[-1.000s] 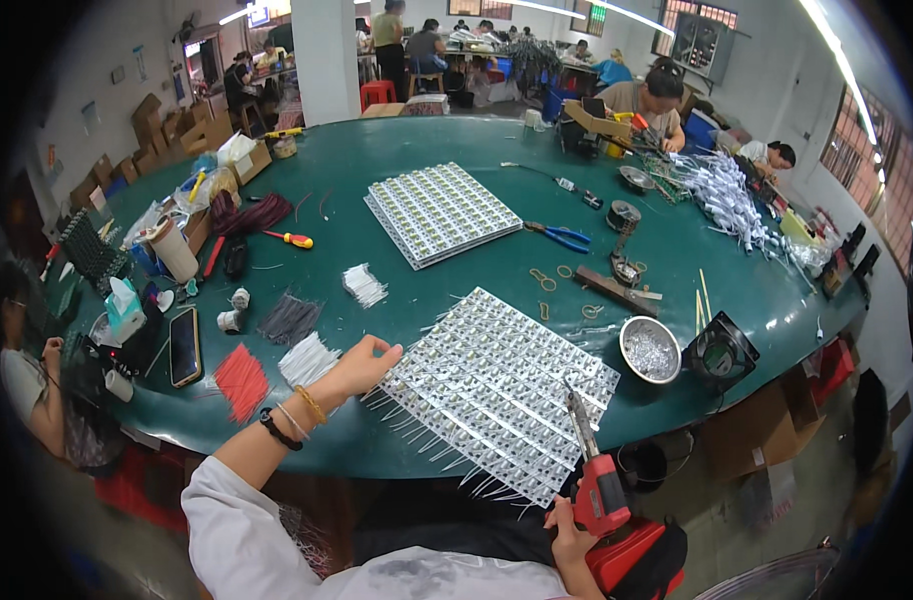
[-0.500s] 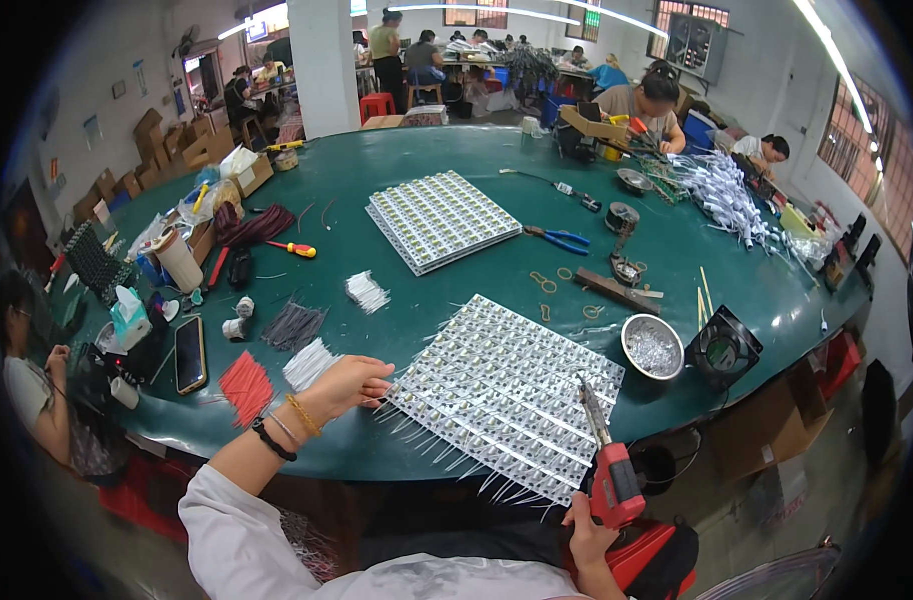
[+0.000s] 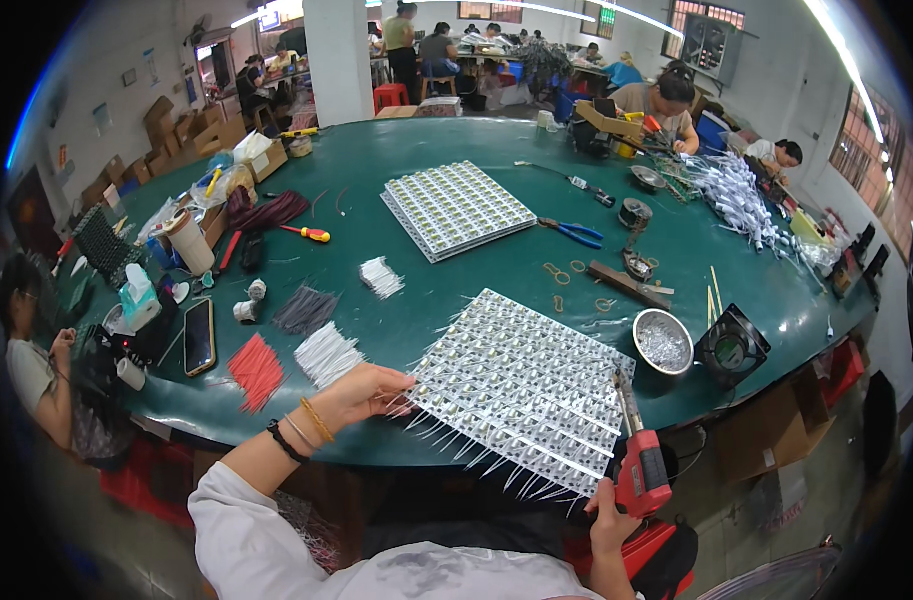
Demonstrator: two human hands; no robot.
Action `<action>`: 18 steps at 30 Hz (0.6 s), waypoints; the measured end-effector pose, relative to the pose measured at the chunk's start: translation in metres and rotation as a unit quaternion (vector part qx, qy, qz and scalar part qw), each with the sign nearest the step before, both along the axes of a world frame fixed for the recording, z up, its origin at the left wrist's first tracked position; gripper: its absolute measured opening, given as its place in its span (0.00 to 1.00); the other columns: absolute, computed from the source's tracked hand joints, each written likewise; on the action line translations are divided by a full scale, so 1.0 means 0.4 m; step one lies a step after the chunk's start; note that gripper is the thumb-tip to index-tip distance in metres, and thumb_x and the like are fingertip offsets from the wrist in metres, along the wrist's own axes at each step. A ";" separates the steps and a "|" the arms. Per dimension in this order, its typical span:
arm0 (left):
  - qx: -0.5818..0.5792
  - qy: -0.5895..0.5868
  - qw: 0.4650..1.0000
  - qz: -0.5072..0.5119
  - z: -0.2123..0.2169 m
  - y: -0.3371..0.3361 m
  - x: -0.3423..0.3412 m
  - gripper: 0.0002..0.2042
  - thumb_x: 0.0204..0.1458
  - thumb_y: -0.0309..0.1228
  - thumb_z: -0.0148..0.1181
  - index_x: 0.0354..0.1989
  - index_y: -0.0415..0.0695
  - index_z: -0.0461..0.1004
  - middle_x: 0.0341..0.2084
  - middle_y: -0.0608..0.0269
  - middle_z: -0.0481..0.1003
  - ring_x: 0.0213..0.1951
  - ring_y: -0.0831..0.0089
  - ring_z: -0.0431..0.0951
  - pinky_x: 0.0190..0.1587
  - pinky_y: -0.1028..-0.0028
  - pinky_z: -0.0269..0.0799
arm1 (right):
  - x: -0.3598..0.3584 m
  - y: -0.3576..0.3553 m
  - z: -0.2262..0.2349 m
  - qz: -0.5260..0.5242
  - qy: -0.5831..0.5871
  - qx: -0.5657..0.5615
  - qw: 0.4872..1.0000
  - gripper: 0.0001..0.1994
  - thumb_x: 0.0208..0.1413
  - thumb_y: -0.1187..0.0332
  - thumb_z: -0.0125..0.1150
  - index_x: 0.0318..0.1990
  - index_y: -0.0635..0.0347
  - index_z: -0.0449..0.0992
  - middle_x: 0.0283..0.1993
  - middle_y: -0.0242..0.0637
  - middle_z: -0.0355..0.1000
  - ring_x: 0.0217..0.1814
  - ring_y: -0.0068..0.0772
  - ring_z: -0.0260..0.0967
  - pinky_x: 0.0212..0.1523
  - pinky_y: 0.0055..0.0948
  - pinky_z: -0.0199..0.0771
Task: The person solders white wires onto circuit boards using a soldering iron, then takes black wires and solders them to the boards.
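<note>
A square panel (image 3: 522, 385) made of rows of small white circuit boards lies at the table's near edge, thin white wires sticking out along its left and near sides. My left hand (image 3: 372, 390) is at the panel's left corner, its fingertips closed among the wire ends; whether they pinch a wire or the panel's edge is hard to see. In my right hand (image 3: 612, 520) is a red soldering gun (image 3: 642, 475), its metal tip pointing up over the panel's right side. Beside my left hand lie bundles of white wires (image 3: 327, 355) and red wires (image 3: 254, 372).
A second stack of panels (image 3: 457, 210) lies farther back, with blue-handled pliers (image 3: 574, 233) next to it. Right of my panel stand a metal bowl (image 3: 663, 342) and a black fan (image 3: 734, 346). A phone (image 3: 200, 338) lies at the left. Other people sit around the table.
The soldering gun's tip has shifted right across the panel, toward its right corner. My left hand stays at the left corner. The whole view has swung slightly.
</note>
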State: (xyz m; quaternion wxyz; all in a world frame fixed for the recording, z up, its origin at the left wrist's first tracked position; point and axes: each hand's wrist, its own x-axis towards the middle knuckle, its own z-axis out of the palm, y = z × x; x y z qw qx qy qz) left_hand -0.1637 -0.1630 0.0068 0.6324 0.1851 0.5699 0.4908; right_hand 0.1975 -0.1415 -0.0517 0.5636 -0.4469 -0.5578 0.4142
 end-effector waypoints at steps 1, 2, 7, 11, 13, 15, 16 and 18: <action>0.004 -0.013 1.000 -0.003 0.003 -0.004 0.004 0.08 0.54 0.27 0.55 0.36 0.34 0.71 0.31 0.58 0.74 0.32 0.73 0.76 0.38 0.72 0.76 | 0.000 0.003 0.005 -0.004 -0.008 0.008 1.000 0.19 0.53 0.78 0.53 0.52 0.71 0.62 0.19 0.33 0.64 0.13 0.19 0.58 0.16 0.20 0.61; 0.003 -0.013 1.000 -0.001 -0.006 -0.009 0.004 0.08 0.54 0.27 0.55 0.36 0.34 0.71 0.31 0.58 0.74 0.32 0.73 0.76 0.38 0.72 0.76 | 0.001 0.005 0.009 -0.006 -0.016 0.018 1.000 0.19 0.53 0.78 0.53 0.52 0.71 0.61 0.19 0.33 0.64 0.13 0.19 0.58 0.16 0.20 0.60; 0.041 -0.010 0.998 0.048 -0.051 -0.054 0.032 0.08 0.56 0.28 0.52 0.36 0.34 0.69 0.32 0.56 0.74 0.33 0.72 0.76 0.38 0.72 0.77 | 0.001 0.021 0.024 -0.005 -0.021 0.045 0.999 0.18 0.53 0.78 0.53 0.51 0.70 0.62 0.19 0.32 0.64 0.13 0.19 0.58 0.16 0.19 0.59; 0.091 -0.046 0.993 0.063 -0.062 -0.137 0.062 0.07 0.55 0.27 0.52 0.36 0.34 0.70 0.32 0.56 0.74 0.33 0.71 0.77 0.38 0.72 0.76 | -0.007 0.056 0.041 -0.018 0.041 0.027 0.999 0.17 0.53 0.77 0.53 0.51 0.70 0.62 0.18 0.32 0.63 0.13 0.19 0.58 0.20 0.20 0.64; 0.096 -0.043 0.992 0.072 -0.056 -0.180 0.080 0.07 0.55 0.26 0.52 0.37 0.34 0.70 0.33 0.56 0.75 0.33 0.70 0.77 0.38 0.71 0.76 | -0.004 0.083 0.032 -0.013 0.057 0.032 0.998 0.17 0.53 0.77 0.52 0.51 0.70 0.62 0.18 0.31 0.62 0.13 0.19 0.58 0.23 0.23 0.67; 0.105 -0.037 0.991 0.071 -0.060 -0.211 0.096 0.11 0.52 0.25 0.52 0.41 0.32 0.69 0.36 0.52 0.75 0.36 0.66 0.78 0.39 0.70 0.76 | 0.000 0.109 0.030 -0.011 0.064 0.040 0.997 0.17 0.53 0.77 0.51 0.51 0.70 0.62 0.17 0.31 0.61 0.12 0.18 0.57 0.31 0.28 0.73; 0.102 -0.035 0.991 0.074 -0.038 -0.220 0.117 0.11 0.52 0.25 0.52 0.41 0.32 0.69 0.36 0.52 0.75 0.36 0.66 0.78 0.39 0.70 0.76 | -0.001 0.124 0.029 -0.008 0.066 0.036 0.997 0.17 0.53 0.77 0.51 0.51 0.70 0.62 0.17 0.31 0.61 0.12 0.18 0.57 0.31 0.28 0.73; 0.093 0.081 0.989 0.082 0.031 -0.219 0.177 0.13 0.52 0.25 0.51 0.44 0.30 0.69 0.38 0.49 0.75 0.38 0.63 0.78 0.40 0.70 0.75 | 0.011 0.164 0.022 -0.016 0.077 0.048 0.996 0.18 0.53 0.77 0.51 0.51 0.70 0.62 0.17 0.31 0.61 0.12 0.18 0.56 0.31 0.29 0.73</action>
